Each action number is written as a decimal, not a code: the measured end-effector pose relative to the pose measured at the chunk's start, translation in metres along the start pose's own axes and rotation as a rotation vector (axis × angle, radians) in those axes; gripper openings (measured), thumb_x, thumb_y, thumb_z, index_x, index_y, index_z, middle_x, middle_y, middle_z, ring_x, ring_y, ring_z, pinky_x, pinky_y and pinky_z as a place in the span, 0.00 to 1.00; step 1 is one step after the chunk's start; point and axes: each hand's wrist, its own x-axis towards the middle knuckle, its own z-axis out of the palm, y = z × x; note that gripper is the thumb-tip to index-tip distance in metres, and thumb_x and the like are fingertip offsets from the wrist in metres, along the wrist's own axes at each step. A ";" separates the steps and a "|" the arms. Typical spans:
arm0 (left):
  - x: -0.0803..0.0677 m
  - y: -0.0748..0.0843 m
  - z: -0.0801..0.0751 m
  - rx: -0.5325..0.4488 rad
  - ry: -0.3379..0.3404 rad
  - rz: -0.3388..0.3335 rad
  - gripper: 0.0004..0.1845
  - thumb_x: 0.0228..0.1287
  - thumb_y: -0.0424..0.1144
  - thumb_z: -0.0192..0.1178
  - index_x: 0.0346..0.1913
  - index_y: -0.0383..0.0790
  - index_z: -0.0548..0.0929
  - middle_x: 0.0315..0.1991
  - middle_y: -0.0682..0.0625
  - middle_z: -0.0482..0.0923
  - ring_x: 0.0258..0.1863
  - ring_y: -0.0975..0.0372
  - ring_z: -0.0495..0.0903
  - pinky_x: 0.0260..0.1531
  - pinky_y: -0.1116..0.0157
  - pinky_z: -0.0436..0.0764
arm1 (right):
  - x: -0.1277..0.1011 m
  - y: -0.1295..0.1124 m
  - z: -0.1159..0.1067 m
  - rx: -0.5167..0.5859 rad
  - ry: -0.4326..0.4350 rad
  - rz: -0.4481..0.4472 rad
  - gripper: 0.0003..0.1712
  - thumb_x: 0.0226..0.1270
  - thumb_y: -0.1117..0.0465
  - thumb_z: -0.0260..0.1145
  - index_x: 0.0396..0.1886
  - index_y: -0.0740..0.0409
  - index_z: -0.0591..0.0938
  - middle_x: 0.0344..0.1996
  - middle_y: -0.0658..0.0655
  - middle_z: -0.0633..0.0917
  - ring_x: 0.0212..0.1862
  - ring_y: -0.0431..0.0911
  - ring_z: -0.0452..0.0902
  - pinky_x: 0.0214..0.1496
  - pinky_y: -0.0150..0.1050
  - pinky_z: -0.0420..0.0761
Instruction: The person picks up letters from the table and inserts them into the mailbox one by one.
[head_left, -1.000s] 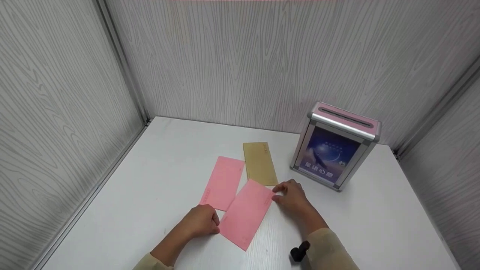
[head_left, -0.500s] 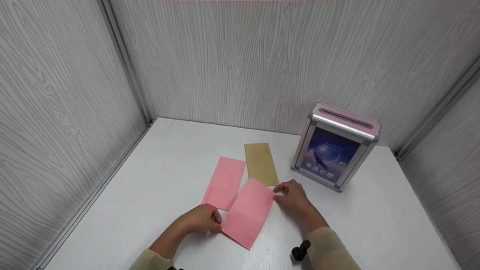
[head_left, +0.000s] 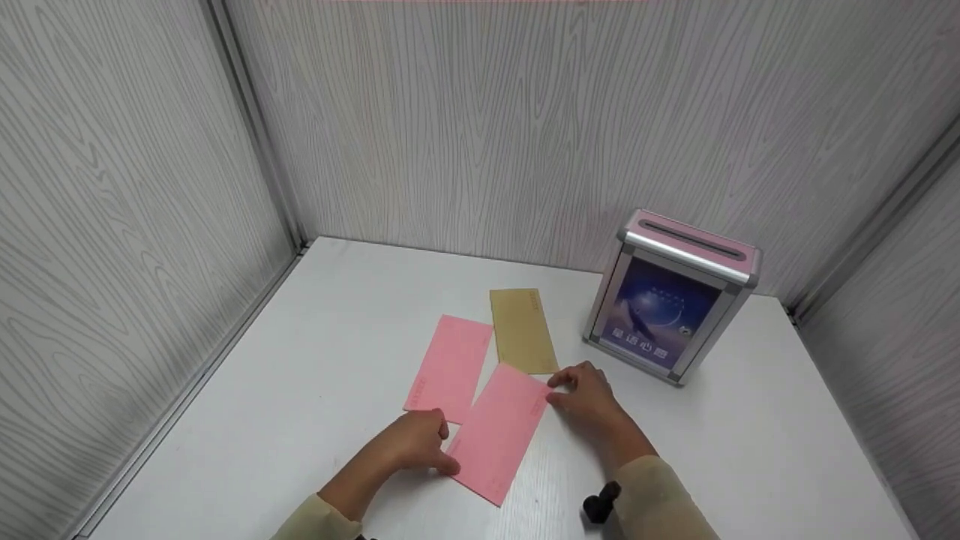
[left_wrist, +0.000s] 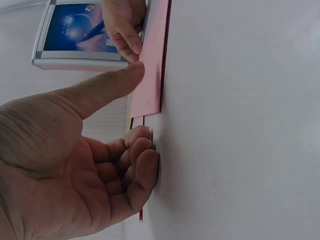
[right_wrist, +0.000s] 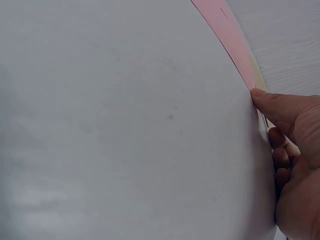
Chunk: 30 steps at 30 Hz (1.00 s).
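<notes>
A pink envelope (head_left: 499, 435) lies at a slant on the table, nearest the person. My left hand (head_left: 420, 442) is at its lower left edge. In the left wrist view the thumb (left_wrist: 122, 80) rests on the envelope, apart from the bent fingers, whose tips touch the table. At the upper right corner my right hand (head_left: 589, 397) pinches the same envelope between thumb and index finger; the right wrist view shows the thumb (right_wrist: 280, 107) on its edge. A second pink envelope (head_left: 454, 364) lies just left, and a tan envelope (head_left: 523, 330) lies behind.
A silver-framed box (head_left: 660, 307) with a pink top slot (head_left: 694, 238) and a blue picture stands at the back right. A small black object (head_left: 600, 504) is beside the right sleeve. Wood-grain panels (head_left: 450, 127) enclose the white table (head_left: 315, 337).
The near pink envelope's lower left edge was lifted and bent half a second ago and now lies flat. My left thumb has moved right onto it, away from the fingers. The right hand stays put.
</notes>
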 end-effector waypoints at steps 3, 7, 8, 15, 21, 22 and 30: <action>0.000 0.006 0.004 0.048 0.013 0.018 0.22 0.52 0.39 0.86 0.43 0.36 0.85 0.35 0.48 0.83 0.34 0.56 0.77 0.43 0.51 0.85 | -0.001 -0.001 0.001 0.010 0.003 0.004 0.09 0.67 0.57 0.79 0.44 0.52 0.89 0.54 0.57 0.81 0.63 0.55 0.72 0.72 0.57 0.72; 0.000 0.010 0.004 0.079 -0.001 0.046 0.16 0.53 0.35 0.84 0.39 0.33 0.88 0.32 0.49 0.84 0.31 0.58 0.76 0.39 0.53 0.85 | -0.001 0.000 0.001 0.024 0.000 0.017 0.08 0.68 0.57 0.79 0.44 0.51 0.89 0.55 0.57 0.80 0.64 0.55 0.72 0.73 0.57 0.72; 0.000 0.010 0.004 0.079 -0.012 0.053 0.13 0.54 0.35 0.83 0.36 0.33 0.88 0.28 0.50 0.81 0.28 0.59 0.73 0.33 0.55 0.83 | -0.001 0.000 0.001 0.026 -0.002 0.022 0.07 0.69 0.57 0.78 0.44 0.50 0.89 0.56 0.57 0.80 0.65 0.55 0.71 0.74 0.57 0.72; 0.001 0.004 0.002 0.015 -0.060 0.102 0.13 0.57 0.31 0.80 0.27 0.39 0.82 0.21 0.56 0.70 0.24 0.62 0.67 0.25 0.64 0.65 | 0.000 0.001 0.001 0.015 -0.007 0.027 0.07 0.69 0.57 0.78 0.44 0.48 0.89 0.57 0.56 0.80 0.65 0.55 0.71 0.74 0.57 0.72; -0.001 -0.005 -0.001 -0.149 -0.074 0.143 0.16 0.56 0.25 0.76 0.42 0.39 0.80 0.31 0.52 0.80 0.30 0.61 0.75 0.32 0.64 0.73 | 0.000 0.004 -0.002 0.048 -0.020 -0.003 0.12 0.70 0.54 0.78 0.48 0.52 0.90 0.55 0.58 0.80 0.62 0.54 0.70 0.69 0.54 0.73; -0.002 -0.006 -0.002 -0.172 -0.082 0.152 0.17 0.56 0.25 0.76 0.43 0.39 0.79 0.32 0.52 0.80 0.30 0.61 0.75 0.32 0.64 0.74 | 0.000 0.004 -0.002 0.056 -0.024 -0.009 0.13 0.71 0.53 0.77 0.50 0.54 0.90 0.55 0.58 0.81 0.61 0.54 0.70 0.67 0.53 0.73; 0.001 -0.004 -0.008 -0.232 -0.115 0.208 0.19 0.59 0.25 0.74 0.48 0.40 0.77 0.33 0.53 0.77 0.34 0.61 0.75 0.36 0.64 0.74 | 0.003 0.012 -0.009 0.164 -0.090 -0.016 0.17 0.77 0.47 0.72 0.51 0.55 0.93 0.55 0.56 0.81 0.60 0.50 0.75 0.62 0.44 0.74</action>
